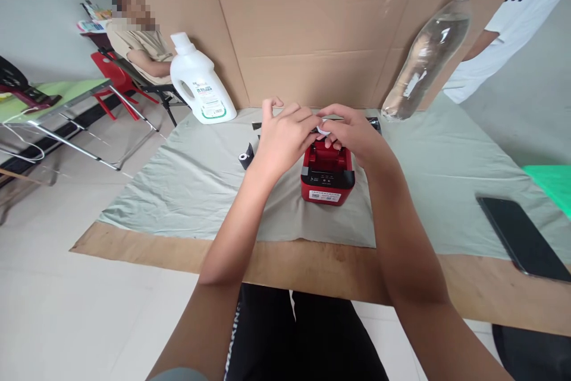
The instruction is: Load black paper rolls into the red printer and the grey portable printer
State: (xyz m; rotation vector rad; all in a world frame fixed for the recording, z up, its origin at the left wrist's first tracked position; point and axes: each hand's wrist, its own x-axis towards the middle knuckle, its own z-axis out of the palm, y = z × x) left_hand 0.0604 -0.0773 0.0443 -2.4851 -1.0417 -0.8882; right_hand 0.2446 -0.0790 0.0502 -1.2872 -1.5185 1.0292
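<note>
A small red and black printer (327, 182) sits on the pale green cloth (187, 185) in front of me, its top lid open. My left hand (285, 134) and my right hand (352, 131) meet just above its open bay. Together their fingertips pinch a white paper roll (324, 131) over the bay. A second paper roll in black wrap (245, 157) lies on the cloth just left of my left wrist.
A white detergent jug (199, 81) stands at the back left and a clear plastic bottle (426, 57) leans at the back right against a cardboard screen (312, 30). A black phone (521, 238) lies at the right. One person sits at far left; another stands at far right.
</note>
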